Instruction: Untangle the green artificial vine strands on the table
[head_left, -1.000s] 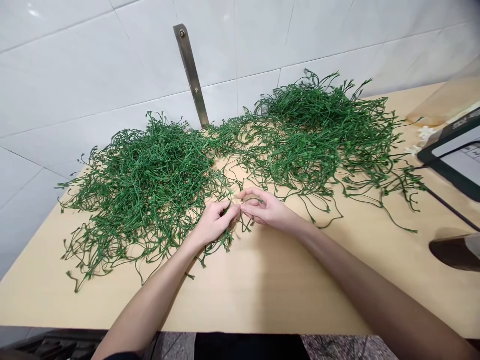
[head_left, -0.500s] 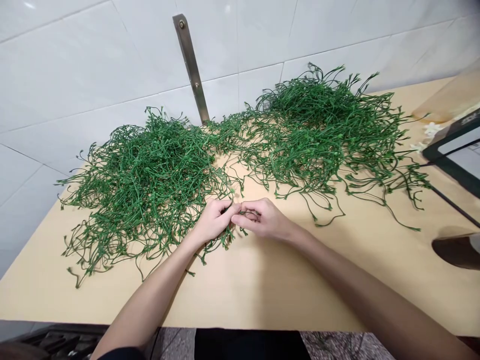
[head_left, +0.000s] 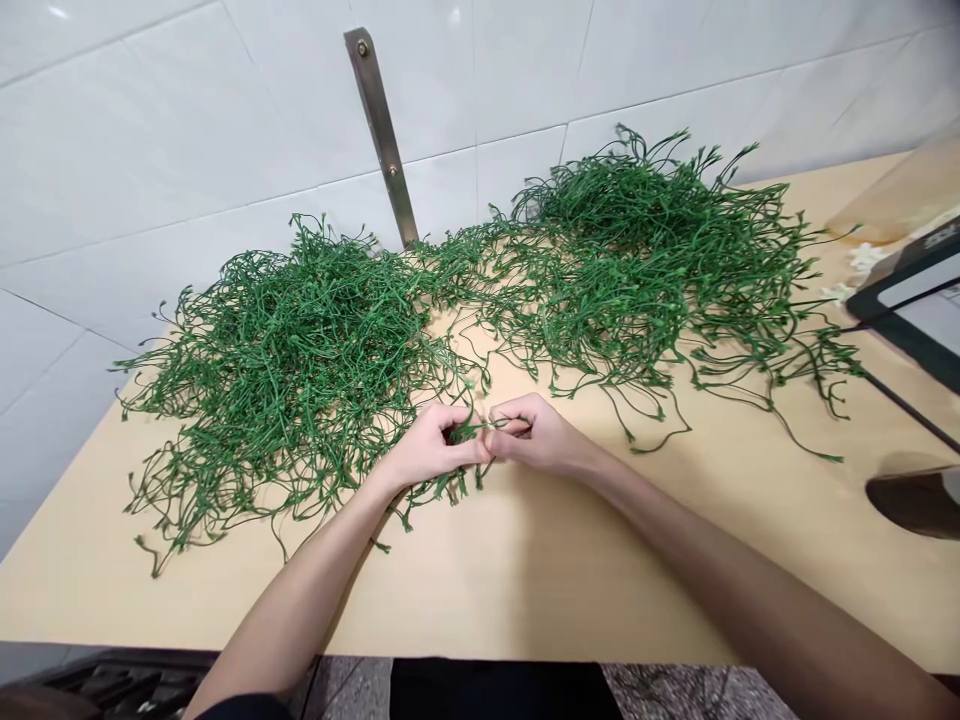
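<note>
View: head camera, looking down over the work surface.

Landmark: metal strip (head_left: 382,140), screwed at a slant to the tiled wall (head_left: 150,150); all places below are taken from it.

Table (head_left: 525,590): pale wood, running from the foot of the strip toward the person.

Left heap (head_left: 292,350): tangled green plastic stems, below and left of the strip, and the closer heap to the left hand.

Right heap (head_left: 645,250): the same stems, below and right of the strip; the two heaps join in a thin bridge at its foot. The bare wood in front of them seems to give the hands room.

Sprig (head_left: 480,428): one thin green piece, well below the strip, at the near fringe of the left heap, held between both hands.

Left hand (head_left: 431,448): curled shut, thumb and fingers clamped on the sprig's left end; loose stems trail under it.

Right hand (head_left: 540,440): fingers bent in, pinching the sprig's right end, knuckles almost touching the left hand. Two close grips likely steady so limp a strand.

Black-framed panel (head_left: 911,300): far right of the strip, at the table's edge.

White scraps (head_left: 862,255): small bits just beyond the panel; too small to identify.
</note>
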